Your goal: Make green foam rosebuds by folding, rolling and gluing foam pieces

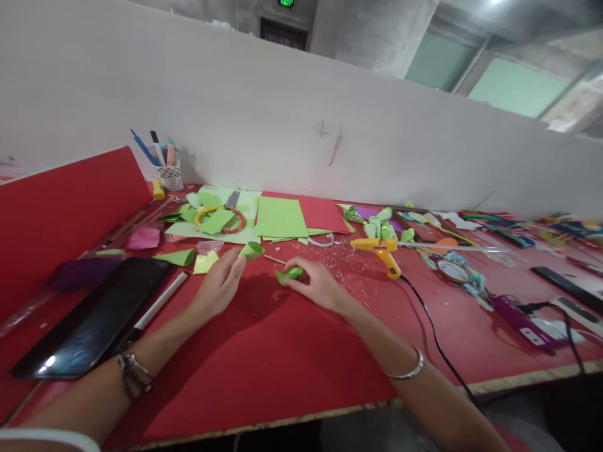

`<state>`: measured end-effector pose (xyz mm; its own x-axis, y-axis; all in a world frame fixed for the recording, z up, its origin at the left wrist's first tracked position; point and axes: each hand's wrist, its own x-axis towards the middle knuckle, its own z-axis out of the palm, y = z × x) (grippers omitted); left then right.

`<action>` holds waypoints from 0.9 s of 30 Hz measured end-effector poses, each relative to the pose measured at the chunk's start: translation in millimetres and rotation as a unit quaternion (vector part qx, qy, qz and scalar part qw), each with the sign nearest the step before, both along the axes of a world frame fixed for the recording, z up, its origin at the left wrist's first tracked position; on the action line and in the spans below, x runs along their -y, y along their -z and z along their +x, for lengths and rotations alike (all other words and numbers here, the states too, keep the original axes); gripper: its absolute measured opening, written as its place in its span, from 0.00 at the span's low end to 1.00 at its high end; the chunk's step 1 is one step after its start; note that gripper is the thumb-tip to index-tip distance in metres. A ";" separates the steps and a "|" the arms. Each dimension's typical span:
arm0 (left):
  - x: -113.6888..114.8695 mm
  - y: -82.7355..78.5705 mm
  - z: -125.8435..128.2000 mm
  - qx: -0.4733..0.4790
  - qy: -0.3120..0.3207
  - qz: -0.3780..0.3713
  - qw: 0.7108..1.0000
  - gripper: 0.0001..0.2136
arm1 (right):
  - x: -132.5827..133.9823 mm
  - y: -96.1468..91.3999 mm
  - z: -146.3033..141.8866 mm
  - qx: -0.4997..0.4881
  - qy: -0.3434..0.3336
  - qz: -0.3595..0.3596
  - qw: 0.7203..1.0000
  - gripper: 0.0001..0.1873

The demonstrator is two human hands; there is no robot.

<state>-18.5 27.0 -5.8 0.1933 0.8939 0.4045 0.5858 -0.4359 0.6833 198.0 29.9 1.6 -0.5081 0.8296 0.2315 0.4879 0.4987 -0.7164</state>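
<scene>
My left hand (219, 284) pinches a small rolled green paper cone (252, 250) at its fingertips, just above the red table (264, 364). My right hand (318, 284) rests on the table with its fingers closed on a curled green paper piece (289, 274). The two hands lie about a hand's width apart. A thin stick (274, 258) lies between them on the table.
A yellow glue gun (379, 249) with a black cord lies to the right, with several green paper cones (381, 225) behind it. Green sheets (279, 218), scissors (221, 216), a pen cup (168, 171) stand behind. A black tablet (94, 317) and a marker (160, 301) lie left.
</scene>
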 end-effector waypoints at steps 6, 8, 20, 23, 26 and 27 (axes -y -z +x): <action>3.6 -2.9 3.7 -0.005 0.011 -0.013 1.000 0.14 | 2.2 4.8 -0.3 -0.025 0.000 0.021 0.999 0.13; 3.6 -2.8 4.0 -0.008 0.011 -0.016 1.000 0.14 | 3.2 4.2 -0.3 -0.013 0.000 0.034 0.999 0.13; 3.6 0.1 2.5 -0.011 0.015 -0.019 1.000 0.15 | 1.7 5.6 0.7 0.005 0.007 0.047 0.999 0.11; 3.5 -1.1 2.8 -0.003 0.019 -0.021 1.000 0.15 | 2.1 6.1 2.5 0.027 -0.008 0.045 0.999 0.10; 3.7 -2.3 3.1 0.001 0.021 -0.019 1.000 0.14 | 4.6 2.4 5.8 0.041 -0.038 0.014 0.998 0.13; 3.8 -2.5 3.1 0.000 0.021 -0.018 1.000 0.14 | 5.6 0.5 7.2 0.047 -0.049 -0.001 0.998 0.16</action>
